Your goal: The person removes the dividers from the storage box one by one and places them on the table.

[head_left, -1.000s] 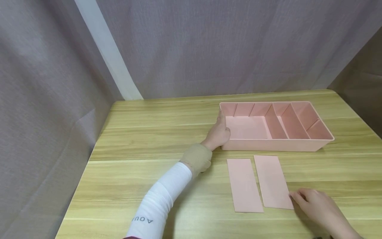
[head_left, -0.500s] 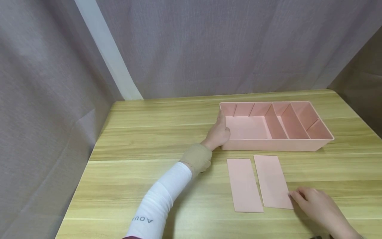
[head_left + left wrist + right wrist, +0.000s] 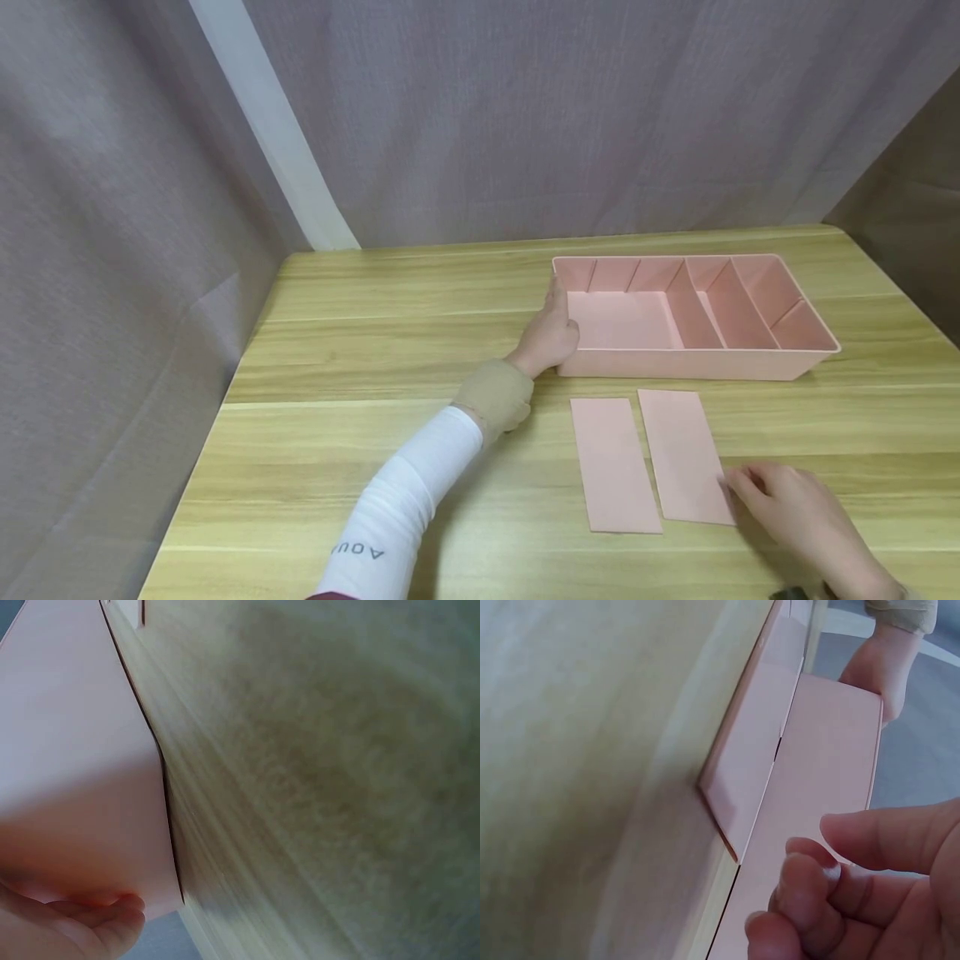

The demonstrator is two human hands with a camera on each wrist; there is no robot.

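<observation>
A pink divided storage box (image 3: 675, 364) stands upright at the back right of the table. My left hand (image 3: 546, 335) grips its left end, thumb at the rim; curled fingers (image 3: 120, 922) show against the box wall in the left wrist view. Two flat pink divider panels lie in front of the box, a left one (image 3: 615, 467) and a right one (image 3: 684, 458). My right hand (image 3: 795, 512) is at the lower right edge of the right panel. Its fingers are loosely curled, with nothing between thumb (image 3: 870, 836) and forefinger in the right wrist view.
Two upright dividers (image 3: 693, 312) stand inside the box, toward its right half. The wooden table (image 3: 360, 333) extends left of the box. Grey curtains (image 3: 480, 125) hang behind the table and along its left side.
My right hand has shifted very slightly away from me beside the right panel. The left hand, the box and the left panel have kept their places.
</observation>
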